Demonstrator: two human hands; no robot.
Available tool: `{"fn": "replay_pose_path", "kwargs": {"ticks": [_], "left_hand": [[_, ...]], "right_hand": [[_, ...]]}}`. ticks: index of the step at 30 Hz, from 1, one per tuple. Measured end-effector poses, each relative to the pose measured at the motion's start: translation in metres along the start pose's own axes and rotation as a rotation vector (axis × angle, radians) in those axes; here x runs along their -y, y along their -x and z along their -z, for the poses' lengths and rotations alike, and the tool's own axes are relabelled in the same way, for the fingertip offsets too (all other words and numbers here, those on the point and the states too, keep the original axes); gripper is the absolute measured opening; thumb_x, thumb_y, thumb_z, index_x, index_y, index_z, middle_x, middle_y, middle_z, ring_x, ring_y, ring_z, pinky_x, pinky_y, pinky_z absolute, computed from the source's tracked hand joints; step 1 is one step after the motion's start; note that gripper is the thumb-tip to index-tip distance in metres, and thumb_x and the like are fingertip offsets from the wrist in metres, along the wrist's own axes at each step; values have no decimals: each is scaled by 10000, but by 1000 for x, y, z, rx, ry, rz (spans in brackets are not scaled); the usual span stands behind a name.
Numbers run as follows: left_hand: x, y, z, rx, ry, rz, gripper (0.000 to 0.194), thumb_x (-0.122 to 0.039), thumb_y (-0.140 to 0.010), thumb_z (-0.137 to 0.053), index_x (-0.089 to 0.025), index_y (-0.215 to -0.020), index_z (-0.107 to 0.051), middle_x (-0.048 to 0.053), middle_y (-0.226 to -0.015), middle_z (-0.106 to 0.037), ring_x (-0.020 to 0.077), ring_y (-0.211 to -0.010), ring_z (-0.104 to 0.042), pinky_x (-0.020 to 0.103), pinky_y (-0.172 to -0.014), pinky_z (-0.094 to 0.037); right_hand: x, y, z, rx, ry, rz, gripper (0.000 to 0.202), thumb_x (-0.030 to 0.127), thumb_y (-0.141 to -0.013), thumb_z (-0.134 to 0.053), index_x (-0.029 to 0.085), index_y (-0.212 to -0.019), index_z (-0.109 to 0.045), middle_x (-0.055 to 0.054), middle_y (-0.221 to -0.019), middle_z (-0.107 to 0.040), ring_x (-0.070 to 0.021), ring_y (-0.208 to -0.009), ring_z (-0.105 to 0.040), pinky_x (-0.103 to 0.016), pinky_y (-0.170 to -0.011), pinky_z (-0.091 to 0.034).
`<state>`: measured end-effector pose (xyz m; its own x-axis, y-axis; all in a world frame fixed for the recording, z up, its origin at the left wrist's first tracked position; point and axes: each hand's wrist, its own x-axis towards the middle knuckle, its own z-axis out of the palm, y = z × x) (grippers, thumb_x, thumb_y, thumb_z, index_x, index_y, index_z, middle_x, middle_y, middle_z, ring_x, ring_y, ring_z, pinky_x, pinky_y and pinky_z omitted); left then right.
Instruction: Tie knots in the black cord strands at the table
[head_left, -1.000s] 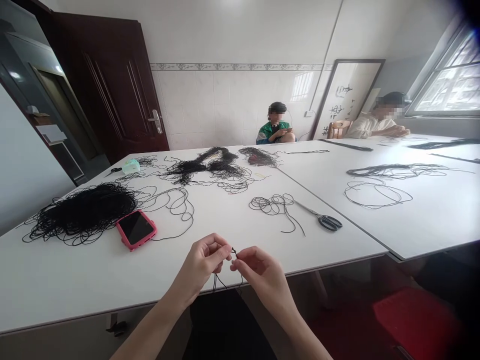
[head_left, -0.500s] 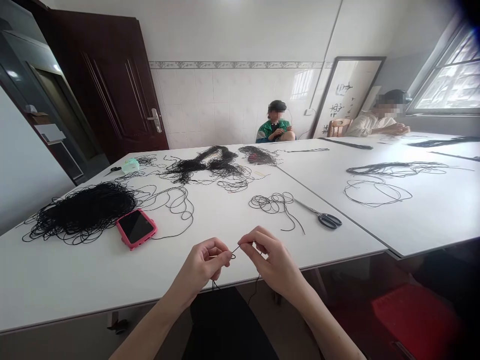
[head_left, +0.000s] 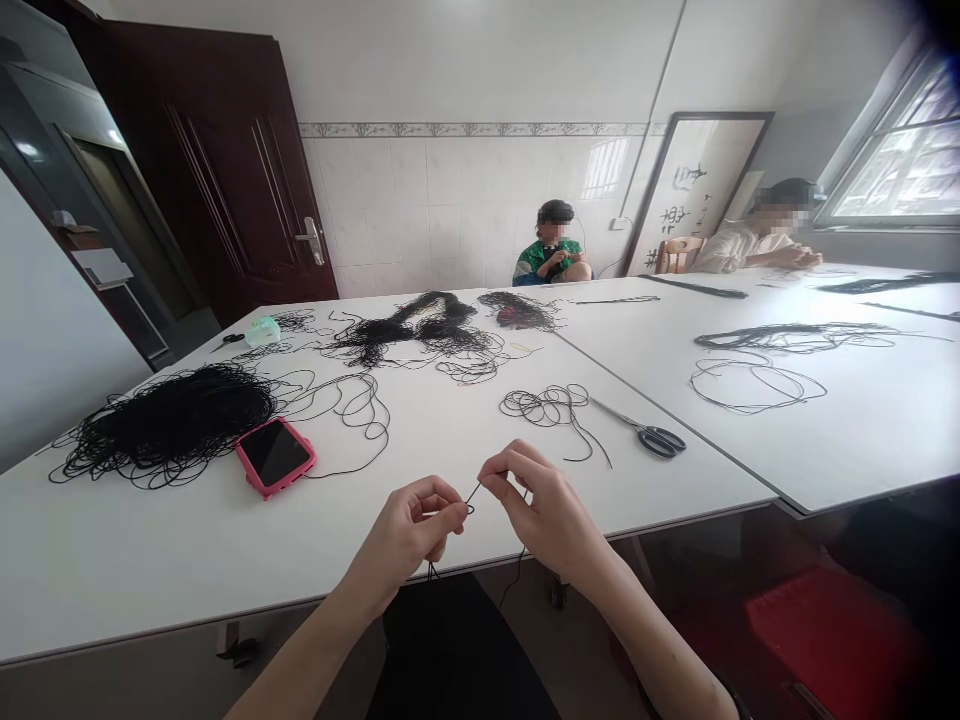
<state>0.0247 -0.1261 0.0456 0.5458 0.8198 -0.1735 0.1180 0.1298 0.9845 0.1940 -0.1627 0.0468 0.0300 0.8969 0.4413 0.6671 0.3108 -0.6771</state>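
Over the table's front edge, my left hand [head_left: 426, 520] is closed in a pinch on a thin black cord [head_left: 472, 492], with a small loop of it poking out at the fingertips. My right hand [head_left: 529, 500] pinches the same cord a short way to the right and slightly higher, so a short stretch runs taut between the two hands. Cord ends hang below both hands. Beyond them on the table lie a loosely coiled black cord [head_left: 551, 405] and scissors with black handles [head_left: 658, 440].
On the white table [head_left: 150, 560], a big tangle of black cord [head_left: 172, 415] lies left beside a pink-cased phone [head_left: 276, 457]. More cord bundles [head_left: 420, 325] lie farther back. Two people, one in a green jacket [head_left: 570, 250], sit across the table. A red stool [head_left: 832, 630] is at lower right.
My right hand has risen slightly, drawing the cord between the hands steeper and a little longer. My left hand stays almost in place, still pinching.
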Motion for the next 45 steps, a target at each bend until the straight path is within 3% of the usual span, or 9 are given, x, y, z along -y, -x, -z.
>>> {"fn": "replay_pose_path", "kwargs": {"ticks": [13,22,24,26,29,31,36,45], "left_hand": [[5,3,0,7,13,48,251,-413,-772,-612,-172,-724,-557,-45,-674,-508,30,-480,-340,200,-494,-260],[7,1,-1,40,27,74,222,-359,-767,-628,-152,-700,-584,-34,-642,-525,35,-470,-342,202,-491,-270],[7,0,-1,44,62,79,224,-357,-765,-636,-149,-701,-582,-31,-638,-526,36,-473,-338,202,-495,-276],[7,0,-2,27,121,75,240,-378,-776,-628,-154,-713,-567,-19,-681,-544,46,-517,-372,200,-525,-311],[5,1,-7,-19,247,48,267,-434,-793,-601,-174,-767,-551,25,-878,-580,99,-772,-490,208,-669,-395],[4,2,-12,-28,325,24,286,-458,-787,-602,-176,-779,-554,37,-962,-558,122,-893,-479,218,-739,-403],[0,1,-25,-21,406,-23,286,-433,-777,-627,-164,-708,-555,-5,-789,-461,91,-729,-381,200,-670,-352],[3,2,-31,-57,462,-63,298,-411,-789,-624,-151,-672,-537,-14,-728,-400,88,-716,-341,186,-685,-338]], "right_hand": [[-4,-3,7,-46,70,13,159,198,-886,-445,205,-784,-567,-13,-797,-571,-131,-697,-505,-265,-597,-399],[-14,-6,-3,-211,141,96,177,142,-876,-425,185,-756,-549,-16,-736,-549,-112,-613,-486,-235,-541,-412],[-14,-4,-6,-273,161,122,163,164,-886,-435,188,-790,-565,-28,-775,-557,-127,-673,-521,-248,-582,-442],[-11,2,-10,-373,187,145,109,218,-886,-478,187,-919,-577,-74,-939,-558,-182,-872,-550,-319,-722,-474],[-2,22,-22,-510,204,220,135,215,-861,-538,185,-992,-553,-114,-1081,-486,-228,-1035,-505,-394,-832,-454],[3,36,-33,-485,186,249,62,179,-847,-550,202,-901,-570,-82,-996,-490,-194,-921,-534,-358,-766,-467],[5,47,-54,-434,116,109,52,191,-838,-562,204,-874,-598,-52,-851,-512,-171,-755,-535,-327,-653,-463],[8,40,-48,-387,51,23,75,217,-855,-528,210,-803,-581,-20,-795,-529,-141,-702,-543,-278,-604,-451]]}}
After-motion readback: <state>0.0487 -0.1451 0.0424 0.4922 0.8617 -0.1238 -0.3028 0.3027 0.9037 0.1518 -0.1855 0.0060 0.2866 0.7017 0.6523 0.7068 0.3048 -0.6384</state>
